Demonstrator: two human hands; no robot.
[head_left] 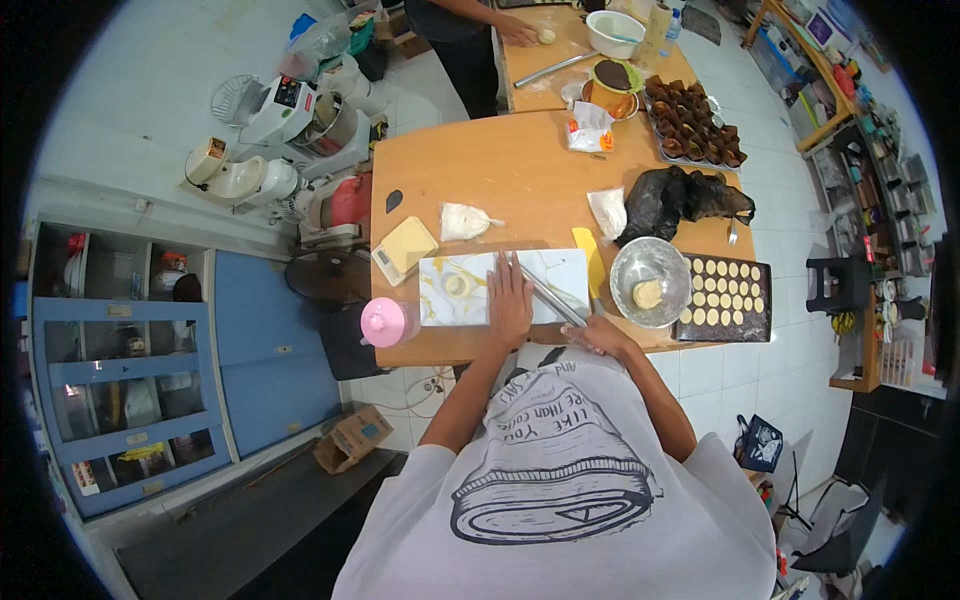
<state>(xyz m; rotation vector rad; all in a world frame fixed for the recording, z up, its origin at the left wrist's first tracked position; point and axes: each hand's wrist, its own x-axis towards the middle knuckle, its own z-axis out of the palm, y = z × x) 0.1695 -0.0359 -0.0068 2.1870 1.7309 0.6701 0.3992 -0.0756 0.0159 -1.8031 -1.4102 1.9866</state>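
From my remote seat, I have the right grip (pixel 598 336) closed around the near end of the metal pin (pixel 545 289), which slants across the marbled board (pixel 446 308). My left grip (pixel 511 305) lies palm down on the board, fingers straight, just left of the pin; I can't tell whether it touches it. Further left on the board is a pale dough piece (pixel 457 285). To the right I see a yellow scraper (pixel 591 262), a bowl (pixel 672 264) with a dough lump (pixel 648 293) inside, then a dark tray (pixel 716 332) of dough rounds (pixel 722 289). Left of the board, on the counter (pixel 520 160), stand a scale (pixel 405 250) and a pink jug (pixel 386 323).
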